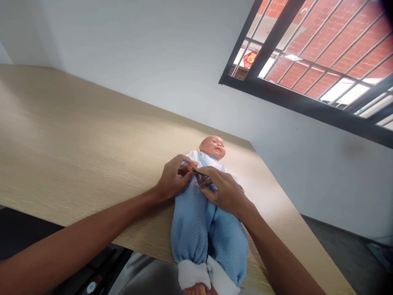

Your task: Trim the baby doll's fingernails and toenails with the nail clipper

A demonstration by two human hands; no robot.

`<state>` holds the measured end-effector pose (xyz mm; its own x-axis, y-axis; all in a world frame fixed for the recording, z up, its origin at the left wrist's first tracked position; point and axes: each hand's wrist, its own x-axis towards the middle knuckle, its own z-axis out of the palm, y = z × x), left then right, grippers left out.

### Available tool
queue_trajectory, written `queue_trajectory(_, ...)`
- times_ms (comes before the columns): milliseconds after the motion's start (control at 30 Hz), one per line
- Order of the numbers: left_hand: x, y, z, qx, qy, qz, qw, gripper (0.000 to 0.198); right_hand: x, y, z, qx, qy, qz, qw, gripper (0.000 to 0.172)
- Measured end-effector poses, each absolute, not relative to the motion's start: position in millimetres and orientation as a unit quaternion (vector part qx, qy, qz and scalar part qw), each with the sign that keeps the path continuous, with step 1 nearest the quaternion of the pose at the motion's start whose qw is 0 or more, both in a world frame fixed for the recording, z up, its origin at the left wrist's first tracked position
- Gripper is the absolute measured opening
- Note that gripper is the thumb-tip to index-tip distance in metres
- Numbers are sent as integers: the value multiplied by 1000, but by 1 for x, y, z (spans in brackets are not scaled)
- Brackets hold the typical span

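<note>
A baby doll in blue fleece overalls with white cuffs lies on its back on the wooden table, head at the far end and feet towards me. My left hand pinches the doll's small hand between thumb and fingers, above its belly. Between the thumb and fingers of my right hand is a small metal nail clipper. Its jaws are at the doll's fingertips; whether they touch is too small to tell. The doll's other arm is partly hidden behind my right hand.
The pale wooden table stretches to the left, and its right edge runs down close past my right arm. A grey wall stands behind it, with a barred window at upper right. A dark chair part shows below the front edge.
</note>
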<state>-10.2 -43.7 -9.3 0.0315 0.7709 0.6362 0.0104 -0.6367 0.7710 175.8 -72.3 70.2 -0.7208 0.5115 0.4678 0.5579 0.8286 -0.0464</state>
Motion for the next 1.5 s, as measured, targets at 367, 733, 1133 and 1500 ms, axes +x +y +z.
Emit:
queue_trajectory(367,-10,-42,-10,648,307,624,312,20,176,-71,72,-230,-941,-117,220,26)
queue_trajectory(733,-9,-44,-6,649,311,617,319,20,171,-73,77,-201,-942,-162,215,20)
queue_trajectory(1133,-11,-43,-5,657,317,606,316,23,176,-68,68,-237,-932,-82,262,25)
queue_trajectory(1500,-11,-41,-5,665,305,600,323,27,177,-67,68,-228,-940,-66,245,33)
